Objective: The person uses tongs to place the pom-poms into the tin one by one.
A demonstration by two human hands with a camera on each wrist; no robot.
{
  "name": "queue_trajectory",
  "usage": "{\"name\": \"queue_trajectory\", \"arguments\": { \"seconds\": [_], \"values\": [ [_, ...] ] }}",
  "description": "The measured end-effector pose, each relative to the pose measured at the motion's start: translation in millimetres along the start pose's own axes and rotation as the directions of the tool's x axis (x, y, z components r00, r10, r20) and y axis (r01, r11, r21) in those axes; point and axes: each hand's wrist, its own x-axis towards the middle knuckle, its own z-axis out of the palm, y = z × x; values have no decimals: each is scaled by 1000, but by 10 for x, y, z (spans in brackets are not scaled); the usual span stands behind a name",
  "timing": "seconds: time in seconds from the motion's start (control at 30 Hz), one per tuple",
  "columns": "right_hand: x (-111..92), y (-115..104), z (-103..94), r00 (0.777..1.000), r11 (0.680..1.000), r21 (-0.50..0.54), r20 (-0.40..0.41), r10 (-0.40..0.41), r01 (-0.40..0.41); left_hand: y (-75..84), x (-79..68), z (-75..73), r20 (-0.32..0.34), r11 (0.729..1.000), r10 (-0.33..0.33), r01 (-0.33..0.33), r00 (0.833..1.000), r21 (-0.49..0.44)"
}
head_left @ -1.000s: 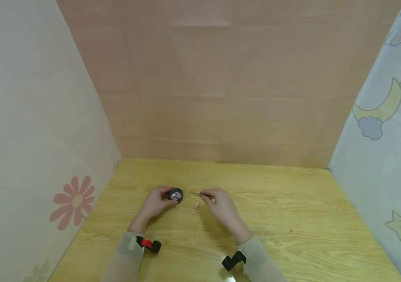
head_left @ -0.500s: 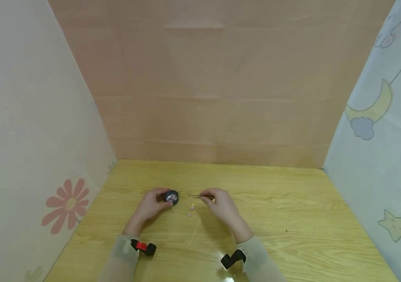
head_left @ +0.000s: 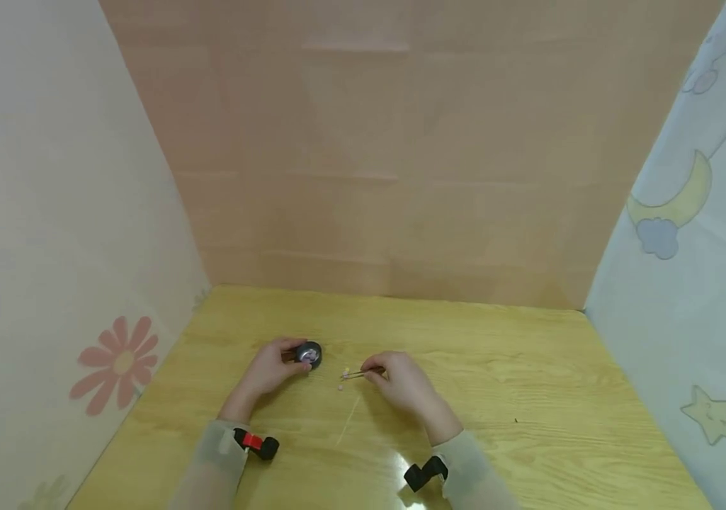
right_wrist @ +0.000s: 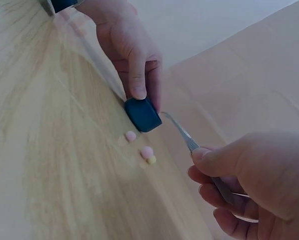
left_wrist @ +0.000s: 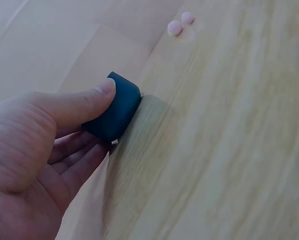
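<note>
My left hand (head_left: pixel 270 368) holds a small, dark blue round cup (left_wrist: pixel 117 110) by its side, thumb on one side and fingers on the other. Its shiny opening faces up toward the head camera, with pinkish bits inside. Metal tweezers (right_wrist: pixel 182 132) with a bent tip are pinched between the thumb and fingers of my right hand (head_left: pixel 401 382). In the head view their tips reach the small balls on the table, right of the cup. Those balls are a pink one (right_wrist: pixel 147 152) beside a yellow one (right_wrist: pixel 151 160), and another pink ball (right_wrist: pixel 130 136) slightly apart.
The wood-grain table (head_left: pixel 464 354) is bounded by a tan backdrop (head_left: pixel 363 177) and patterned side walls. A thin pale line (head_left: pixel 348 421) runs on the table between the forearms. A tiny dark speck (head_left: pixel 516 421) lies at the right. Each wrist wears a black camera mount (head_left: pixel 425 473).
My right hand has come nearer the body, bringing the tweezer tips from beside the cup down to the small balls. My left hand keeps holding the cup in nearly the same place.
</note>
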Motion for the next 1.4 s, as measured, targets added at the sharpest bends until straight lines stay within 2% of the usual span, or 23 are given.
{"name": "queue_trajectory", "arguments": {
  "seconds": [0.2,0.53,0.77,0.93,1.4],
  "values": [
    [42,52,7,999,996,-71,0,-54,54,82,-2,-10,-3,1000,9,-9,1000,15],
    [39,-51,-26,997,990,-121,0,-71,70,145,-14,-16,7,999,8,-9,1000,40],
    [44,-31,19,997,983,-168,-9,-71,68,174,7,-16,5,999,20,-20,1000,37],
    [27,-12,65,997,982,-173,6,-72,71,152,-20,-2,12,999,9,-10,1000,42],
    [8,-13,66,999,985,-169,-20,-46,42,126,-25,-8,14,1000,3,-3,1000,1]
  ]
}}
